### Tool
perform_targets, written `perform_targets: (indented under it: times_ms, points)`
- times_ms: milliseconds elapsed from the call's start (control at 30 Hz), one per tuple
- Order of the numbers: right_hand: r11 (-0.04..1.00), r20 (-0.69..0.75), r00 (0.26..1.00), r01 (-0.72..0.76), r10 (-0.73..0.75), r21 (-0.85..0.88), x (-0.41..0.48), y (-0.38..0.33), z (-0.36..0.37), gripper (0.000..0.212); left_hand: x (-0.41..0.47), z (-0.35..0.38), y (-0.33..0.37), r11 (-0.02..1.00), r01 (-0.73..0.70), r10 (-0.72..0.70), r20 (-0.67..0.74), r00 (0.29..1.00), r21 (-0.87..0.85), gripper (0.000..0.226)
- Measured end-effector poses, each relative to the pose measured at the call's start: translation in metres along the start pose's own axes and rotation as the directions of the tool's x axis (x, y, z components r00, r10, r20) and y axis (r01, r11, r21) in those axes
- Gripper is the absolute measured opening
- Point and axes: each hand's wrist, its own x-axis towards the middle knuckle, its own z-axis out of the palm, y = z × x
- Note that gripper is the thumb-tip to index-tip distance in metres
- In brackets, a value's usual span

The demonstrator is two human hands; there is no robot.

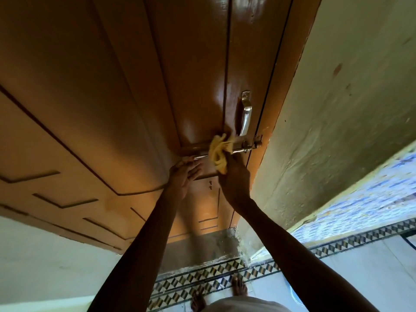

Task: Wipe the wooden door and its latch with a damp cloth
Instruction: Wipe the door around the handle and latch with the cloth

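A glossy brown wooden door (157, 75) fills the upper view. Its metal sliding latch (247, 147) runs across the right edge, below a steel pull handle (245, 113). My right hand (235, 176) is closed around a crumpled yellow cloth (219, 152) and presses it onto the latch bolt, covering its middle. Just left of the cloth, my left hand (183, 176) rests against the door with fingers spread, its fingertips at the bolt's left end.
A pale plastered wall (337, 109) adjoins the door frame on the right. Below are a grey concrete threshold (202, 248), a patterned tile border (202, 278) and my bare feet (239, 285). A blue patterned surface (371, 199) lies at far right.
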Motion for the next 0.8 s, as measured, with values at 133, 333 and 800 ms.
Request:
perform_targets:
  times_ms: [133, 333, 800]
  points:
    - [0.982, 0.267, 0.949, 0.185, -0.169, -0.033, 0.003, -0.025, 0.041, 0.052, -0.005, -0.007, 0.011, 0.998, 0.057, -0.056, 0.021, 0.998, -0.012, 0.024]
    - [0.98, 0.28, 0.945, 0.19, -0.167, -0.057, 0.0, -0.001, 0.046, 0.06, -0.004, -0.009, 0.029, 0.984, 0.177, -0.176, -0.016, 0.984, 0.021, 0.043]
    - [0.981, -0.006, 0.996, -0.084, 0.086, 0.172, 0.012, -0.02, -0.055, 0.034, -0.026, 0.007, 0.039, 0.893, -0.054, 0.091, -0.062, 0.994, 0.447, 0.034]
